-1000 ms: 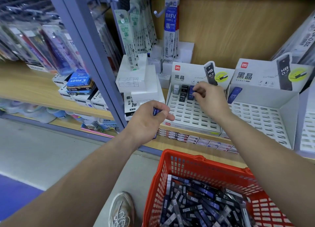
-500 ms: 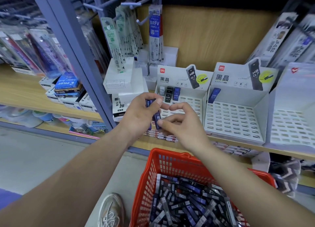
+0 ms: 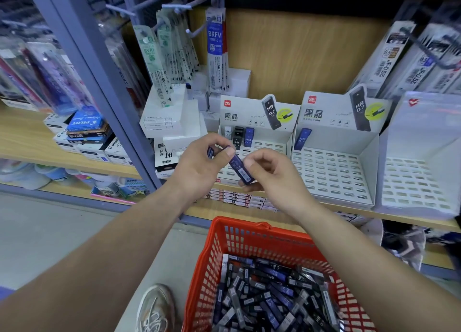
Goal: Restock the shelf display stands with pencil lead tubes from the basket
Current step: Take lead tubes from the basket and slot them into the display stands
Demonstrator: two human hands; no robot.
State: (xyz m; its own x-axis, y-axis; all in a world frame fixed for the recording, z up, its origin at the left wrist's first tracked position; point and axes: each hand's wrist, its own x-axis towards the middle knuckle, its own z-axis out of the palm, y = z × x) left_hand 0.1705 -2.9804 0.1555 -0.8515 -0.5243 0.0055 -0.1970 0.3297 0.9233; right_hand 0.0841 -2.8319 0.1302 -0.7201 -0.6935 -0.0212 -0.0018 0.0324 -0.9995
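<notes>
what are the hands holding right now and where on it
The left hand pinches a blue lead tube by its upper end and holds a second tube; the right hand pinches the first tube's lower end.

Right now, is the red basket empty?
No, the basket holds a heap of lead tubes.

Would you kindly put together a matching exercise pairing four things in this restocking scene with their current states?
Things: 1 red basket; 2 left display stand; 3 middle display stand; 4 blue tube.
States: A holds a lone tube; B pinched by left hand and right hand; C heaped with loose tubes; D only a few back-row tubes.
Pairs: 1-C; 2-D; 3-A; 4-B.
</notes>
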